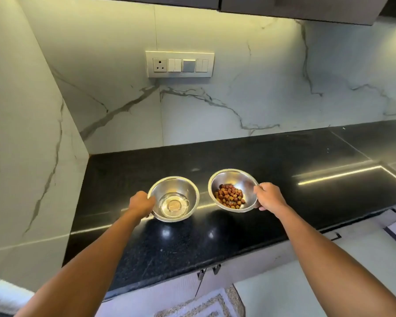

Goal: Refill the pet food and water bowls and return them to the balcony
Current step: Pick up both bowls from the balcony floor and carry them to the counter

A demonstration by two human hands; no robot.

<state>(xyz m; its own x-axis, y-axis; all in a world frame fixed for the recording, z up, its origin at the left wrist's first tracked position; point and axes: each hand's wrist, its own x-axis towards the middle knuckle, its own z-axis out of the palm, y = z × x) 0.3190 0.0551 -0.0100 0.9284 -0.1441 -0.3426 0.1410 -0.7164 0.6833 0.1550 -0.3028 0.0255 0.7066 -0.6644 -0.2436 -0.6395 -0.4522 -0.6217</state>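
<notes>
Two steel bowls are over the black countertop [284, 179]. The water bowl [183, 188] on the left holds clear water; my left hand [143, 203] grips its left rim. The food bowl [233, 179] on the right holds brown kibble [230, 199] and is tilted toward me; my right hand [269, 195] grips its right rim, fingers underneath. Whether either bowl is lifted off the counter I cannot tell.
A marble wall stands close on the left and a marble backsplash behind, with a switch and socket panel [180, 64]. Dark upper cabinets hang overhead. Below the counter edge are cabinet doors with handles [209, 272] and a floor mat [204, 305].
</notes>
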